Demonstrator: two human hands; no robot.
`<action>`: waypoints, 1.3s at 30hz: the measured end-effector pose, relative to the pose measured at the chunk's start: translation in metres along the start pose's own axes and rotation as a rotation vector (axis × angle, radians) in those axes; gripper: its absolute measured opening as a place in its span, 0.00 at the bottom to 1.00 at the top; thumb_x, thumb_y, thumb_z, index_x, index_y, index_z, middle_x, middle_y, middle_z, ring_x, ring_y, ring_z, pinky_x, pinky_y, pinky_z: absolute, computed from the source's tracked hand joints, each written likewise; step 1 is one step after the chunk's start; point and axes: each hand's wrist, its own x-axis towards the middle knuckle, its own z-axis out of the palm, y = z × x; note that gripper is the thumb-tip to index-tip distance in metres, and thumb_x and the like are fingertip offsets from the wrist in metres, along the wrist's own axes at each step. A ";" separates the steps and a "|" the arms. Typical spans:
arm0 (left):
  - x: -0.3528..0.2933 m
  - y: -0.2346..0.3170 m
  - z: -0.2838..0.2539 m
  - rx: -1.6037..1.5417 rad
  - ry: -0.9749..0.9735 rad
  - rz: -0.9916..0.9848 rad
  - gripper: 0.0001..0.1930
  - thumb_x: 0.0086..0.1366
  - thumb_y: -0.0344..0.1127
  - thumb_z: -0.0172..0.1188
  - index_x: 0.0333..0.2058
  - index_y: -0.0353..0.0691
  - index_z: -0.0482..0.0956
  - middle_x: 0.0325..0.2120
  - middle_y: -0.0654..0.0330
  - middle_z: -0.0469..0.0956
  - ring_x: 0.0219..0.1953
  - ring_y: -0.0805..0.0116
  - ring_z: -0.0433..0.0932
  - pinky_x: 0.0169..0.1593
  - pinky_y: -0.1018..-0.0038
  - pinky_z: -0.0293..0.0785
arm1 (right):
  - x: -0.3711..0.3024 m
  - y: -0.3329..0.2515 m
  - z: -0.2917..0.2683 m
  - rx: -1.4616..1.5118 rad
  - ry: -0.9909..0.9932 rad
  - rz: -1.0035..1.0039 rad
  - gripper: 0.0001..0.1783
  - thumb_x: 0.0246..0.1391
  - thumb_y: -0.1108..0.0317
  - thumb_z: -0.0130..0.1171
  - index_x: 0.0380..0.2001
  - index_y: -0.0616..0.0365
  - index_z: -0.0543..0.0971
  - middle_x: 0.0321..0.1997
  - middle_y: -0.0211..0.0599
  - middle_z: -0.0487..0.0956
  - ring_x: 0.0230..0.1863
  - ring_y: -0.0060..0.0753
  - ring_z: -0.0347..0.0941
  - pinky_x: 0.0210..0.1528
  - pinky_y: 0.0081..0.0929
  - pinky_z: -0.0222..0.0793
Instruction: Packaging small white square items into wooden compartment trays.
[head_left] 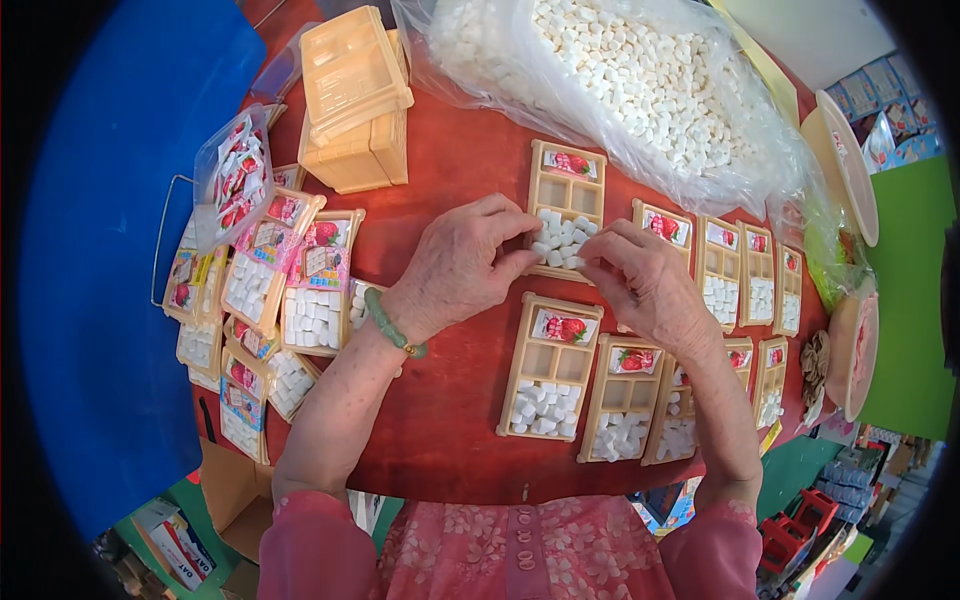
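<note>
A tan plastic tray (552,190) with compartments lies in front of me, a strawberry-printed sachet (570,164) in its far end. White marshmallows (562,238) are heaped in its near compartment. My left hand (468,262) reaches over the tray's left edge, thumb and forefinger curled against the marshmallows with a small gap between the tips. On the right side of the same heap, my right hand (648,285) has its thumb and fingers drawn together; whatever is between the fingertips is hidden. Just nearer, a similar tray (514,385) holds a sachet and loose marshmallows.
Several filled trays (722,262) stand in rows to the right. Stacked empty trays (352,80) are at the far left, near a clear tub of sachets (236,185) and piled filled trays (315,320). A big plastic bag of marshmallows (660,80) spreads across the far side.
</note>
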 end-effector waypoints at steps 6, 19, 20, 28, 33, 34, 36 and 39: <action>0.000 0.009 0.002 0.113 -0.013 -0.017 0.22 0.55 0.28 0.73 0.49 0.36 0.80 0.39 0.57 0.80 0.34 0.60 0.81 0.37 0.67 0.77 | -0.001 0.004 0.001 -0.019 -0.001 -0.015 0.12 0.51 0.76 0.68 0.41 0.61 0.81 0.38 0.41 0.79 0.35 0.45 0.79 0.37 0.36 0.76; -0.001 0.000 0.015 0.243 -0.024 0.090 0.50 0.56 0.34 0.72 0.73 0.35 0.50 0.66 0.46 0.66 0.70 0.46 0.63 0.71 0.51 0.57 | -0.005 0.001 0.021 -0.327 -0.282 -0.116 0.58 0.55 0.31 0.56 0.77 0.55 0.50 0.81 0.45 0.50 0.81 0.50 0.44 0.79 0.56 0.33; -0.001 0.000 0.015 0.242 -0.024 0.087 0.50 0.56 0.34 0.72 0.73 0.35 0.50 0.66 0.46 0.66 0.70 0.46 0.63 0.71 0.51 0.57 | -0.004 0.002 0.022 -0.326 -0.285 -0.116 0.58 0.55 0.31 0.56 0.77 0.55 0.50 0.81 0.45 0.50 0.81 0.50 0.44 0.79 0.56 0.33; -0.002 0.002 0.015 0.182 -0.075 0.006 0.46 0.58 0.31 0.69 0.72 0.39 0.53 0.69 0.49 0.64 0.69 0.51 0.65 0.72 0.46 0.56 | -0.003 -0.008 0.020 -0.335 -0.307 -0.081 0.59 0.55 0.30 0.55 0.77 0.56 0.47 0.82 0.46 0.47 0.81 0.49 0.43 0.78 0.62 0.31; 0.001 0.000 0.017 0.139 -0.060 0.011 0.47 0.56 0.31 0.70 0.72 0.39 0.53 0.67 0.48 0.65 0.68 0.51 0.66 0.72 0.46 0.56 | 0.006 0.002 0.032 -0.376 -0.154 -0.138 0.58 0.53 0.31 0.59 0.74 0.63 0.55 0.80 0.46 0.51 0.80 0.44 0.47 0.77 0.61 0.38; 0.000 -0.001 0.016 0.139 -0.044 0.017 0.48 0.55 0.31 0.71 0.72 0.39 0.53 0.66 0.47 0.66 0.68 0.50 0.67 0.72 0.46 0.57 | 0.007 0.002 0.033 -0.360 -0.140 -0.153 0.59 0.53 0.31 0.59 0.73 0.64 0.56 0.80 0.48 0.51 0.80 0.45 0.46 0.77 0.61 0.38; 0.001 -0.002 0.015 0.134 -0.046 0.026 0.49 0.55 0.30 0.71 0.72 0.39 0.53 0.65 0.47 0.68 0.67 0.50 0.68 0.72 0.47 0.57 | 0.004 -0.005 0.028 -0.338 -0.199 -0.116 0.60 0.52 0.30 0.58 0.75 0.61 0.52 0.81 0.49 0.48 0.81 0.48 0.43 0.78 0.60 0.35; 0.001 0.000 0.015 0.139 -0.039 0.041 0.50 0.54 0.30 0.72 0.72 0.39 0.52 0.63 0.47 0.70 0.65 0.49 0.69 0.71 0.47 0.59 | 0.002 -0.004 0.024 -0.320 -0.276 -0.081 0.61 0.53 0.29 0.58 0.76 0.60 0.49 0.81 0.50 0.45 0.82 0.51 0.40 0.79 0.59 0.34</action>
